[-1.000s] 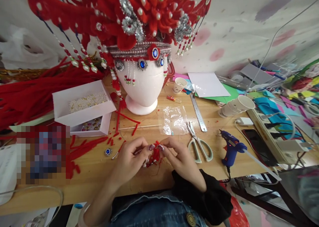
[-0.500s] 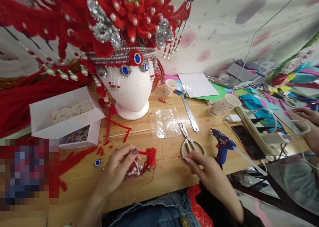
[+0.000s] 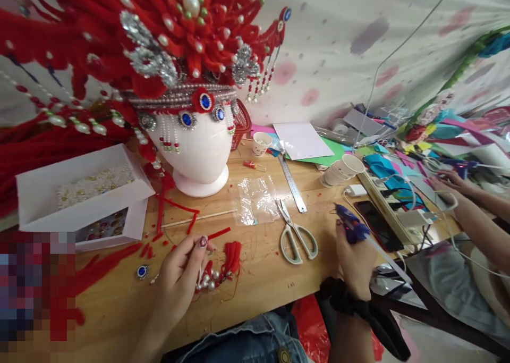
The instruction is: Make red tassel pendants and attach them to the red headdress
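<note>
While the left hand [image 3: 179,275] pinches what seems a red strip [image 3: 220,233], right hand [image 3: 357,262] clenched round the glue gun [image 3: 353,226].

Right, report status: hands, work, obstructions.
Left hand pinching red strip. Right hand gripping glue gun. Tassel on table. Scissors lying between hands, slightly beyond.

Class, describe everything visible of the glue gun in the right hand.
The glue gun has a blue, plastic-looking body, its narrow nozzle pointing away and leftward. A long, whitish glue stick juts from its rear. The right hand wraps the grip, hiding most of it and any trigger. The body is left of the phone; whether it touches the table cannot be told.
</note>
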Demonstrator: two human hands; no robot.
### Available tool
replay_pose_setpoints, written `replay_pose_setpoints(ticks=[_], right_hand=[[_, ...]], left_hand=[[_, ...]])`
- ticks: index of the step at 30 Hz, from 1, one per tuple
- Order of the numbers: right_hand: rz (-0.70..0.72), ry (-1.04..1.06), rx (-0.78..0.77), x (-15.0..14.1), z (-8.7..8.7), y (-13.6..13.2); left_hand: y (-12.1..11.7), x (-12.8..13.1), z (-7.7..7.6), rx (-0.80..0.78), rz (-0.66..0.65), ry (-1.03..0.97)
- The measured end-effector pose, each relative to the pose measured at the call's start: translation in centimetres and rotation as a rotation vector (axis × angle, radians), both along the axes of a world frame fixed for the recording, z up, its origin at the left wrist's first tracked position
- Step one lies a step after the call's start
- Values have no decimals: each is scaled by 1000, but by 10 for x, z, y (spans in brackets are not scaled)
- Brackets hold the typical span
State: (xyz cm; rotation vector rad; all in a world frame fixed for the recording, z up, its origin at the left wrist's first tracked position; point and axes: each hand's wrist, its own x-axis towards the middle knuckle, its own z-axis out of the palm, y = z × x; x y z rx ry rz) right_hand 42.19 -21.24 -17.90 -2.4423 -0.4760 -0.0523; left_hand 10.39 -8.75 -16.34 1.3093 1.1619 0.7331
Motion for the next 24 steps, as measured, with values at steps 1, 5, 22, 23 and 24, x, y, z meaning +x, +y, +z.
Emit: replay_pose_setpoints(ticks=[1, 5, 22, 23, 24], right_hand=[[-47, -2, 75, -7, 5, -1], [63, 116, 378, -50, 20, -12], [1116, 140, 347, -130, 34, 37], [1115, 145, 346, -130, 34, 38], [1115, 150, 345, -131, 34, 39]], left_hand=[[-1, 1, 0, 50, 28, 12], [1, 2, 0, 237, 89, 73], [0, 0, 9, 465, 13, 169], [1, 0, 9, 467, 11, 169], [1, 1, 9, 470, 8, 171]])
